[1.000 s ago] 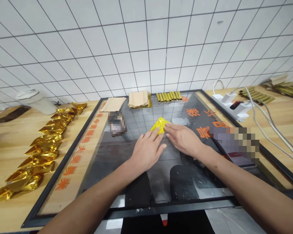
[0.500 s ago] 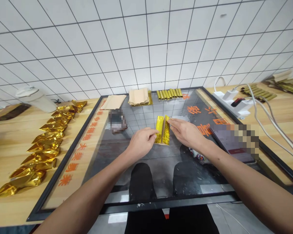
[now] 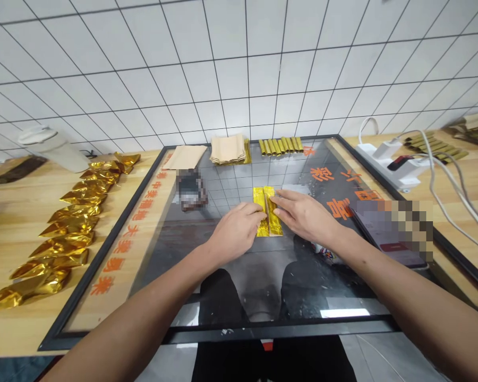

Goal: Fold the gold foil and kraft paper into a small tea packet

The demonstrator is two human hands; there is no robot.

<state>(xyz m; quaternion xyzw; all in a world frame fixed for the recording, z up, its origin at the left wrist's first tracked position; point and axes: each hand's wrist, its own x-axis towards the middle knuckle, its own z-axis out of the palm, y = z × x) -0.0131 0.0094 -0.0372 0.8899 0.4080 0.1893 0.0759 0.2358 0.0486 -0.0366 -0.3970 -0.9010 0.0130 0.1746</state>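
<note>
A sheet of gold foil paper (image 3: 273, 225) lies on the glass top, its two long sides folded inward so they meet along a narrow gap in the middle. My left hand (image 3: 237, 228) is on the left fold, fingers bent and together, with the tips pressed on the foil. On the right fold rest the fingertips of my right hand (image 3: 302, 212), its fingers stretched out and slightly apart. Behind the sheet stand a stack of brown-backed foil paper (image 3: 228, 149) and a row of rolled gold tubes (image 3: 281, 146).
Gold foil cones (image 3: 69, 239) line the wooden table's left side. A brown sheet (image 3: 185, 157) and a blurred dark object (image 3: 191, 190) lie back left. A phone (image 3: 394, 239), power strip (image 3: 394, 164) with cables and more tubes (image 3: 436, 147) are on the right.
The right-hand fold, which stood up half a second ago, now lies flat beside the left one. My left fingers have moved further over the left fold. The view has shifted slightly.
</note>
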